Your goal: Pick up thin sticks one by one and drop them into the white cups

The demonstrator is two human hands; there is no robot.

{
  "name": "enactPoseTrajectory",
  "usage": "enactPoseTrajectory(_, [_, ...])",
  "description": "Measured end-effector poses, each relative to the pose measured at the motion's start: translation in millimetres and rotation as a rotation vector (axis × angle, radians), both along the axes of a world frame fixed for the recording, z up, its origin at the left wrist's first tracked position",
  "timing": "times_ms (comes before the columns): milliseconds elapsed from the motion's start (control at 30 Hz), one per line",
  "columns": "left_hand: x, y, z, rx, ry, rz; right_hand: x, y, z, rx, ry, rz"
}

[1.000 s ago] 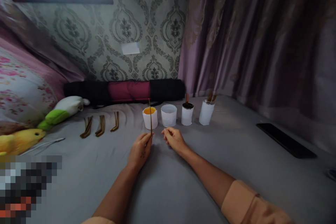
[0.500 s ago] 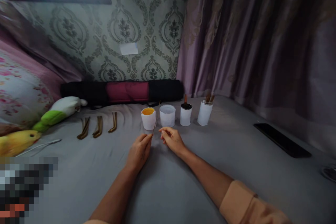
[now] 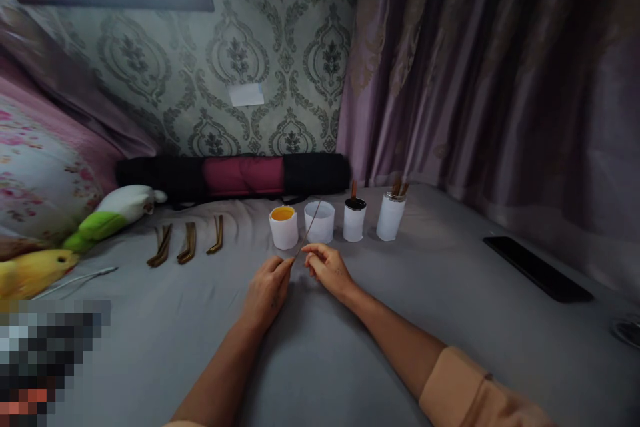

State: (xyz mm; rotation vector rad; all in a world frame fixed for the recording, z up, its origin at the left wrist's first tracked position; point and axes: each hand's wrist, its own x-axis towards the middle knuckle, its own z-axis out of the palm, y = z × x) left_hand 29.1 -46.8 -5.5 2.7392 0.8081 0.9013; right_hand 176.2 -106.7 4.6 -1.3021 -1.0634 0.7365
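Note:
My left hand (image 3: pixel 266 290) rests on the grey bedsheet (image 3: pixel 350 340) and pinches the lower end of a thin brown stick (image 3: pixel 309 230). The stick leans up and to the right, across the front of the white cups. My right hand (image 3: pixel 327 268) lies just right of it, fingers curled, its fingertips close to the stick's lower end. Behind the hands stand four white cups in a row: one with orange filling (image 3: pixel 283 227), an empty-looking one (image 3: pixel 320 220), one with a dark rim and a stick in it (image 3: pixel 354 219), and one holding sticks (image 3: pixel 391 213).
Three small bundles of brown sticks (image 3: pixel 188 244) lie on the sheet at the left. Plush toys (image 3: pixel 110 217) and a floral pillow (image 3: pixel 35 173) sit further left. A black and maroon roll (image 3: pixel 235 175) lies along the wall. A dark phone (image 3: pixel 537 268) rests at the right.
The stick in my left hand has tipped from upright over the orange cup to a lean toward the right. My right hand has shifted slightly closer to it.

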Motion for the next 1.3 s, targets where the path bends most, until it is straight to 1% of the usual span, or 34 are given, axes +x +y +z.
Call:
enactPoseTrajectory(367, [1.9, -4.5, 3.1, 0.028, 0.098, 0.001, -4.0, -2.1, 4.8, 0.002, 0.051, 0.026])
enactPoseTrajectory(600, [3.2, -5.8, 5.0, -0.003, 0.152, 0.045, -3.0, -2.2, 2.8, 0.005, 0.065, 0.046])
enactPoseTrajectory(767, [3.0, -6.0, 5.0, 0.016, 0.131, 0.018, -4.0, -2.7, 2.4, -0.004, 0.065, 0.035])
enactPoseTrajectory(1033, [3.1, -4.9, 3.0, -0.017, 0.099, -0.023, -3.8, -1.4, -1.9, -0.012, 0.033, -0.001])
enactPoseTrajectory(1167, [3.9, -4.9, 2.1, -0.063, 0.056, -0.038, -3.6, -0.2, -2.9, -0.031, 0.018, -0.036])
enactPoseTrajectory(1300, [5.2, -5.6, 2.0, -0.123, 0.012, -0.038, -3.3, -0.1, -3.5, -0.036, 0.007, -0.042])
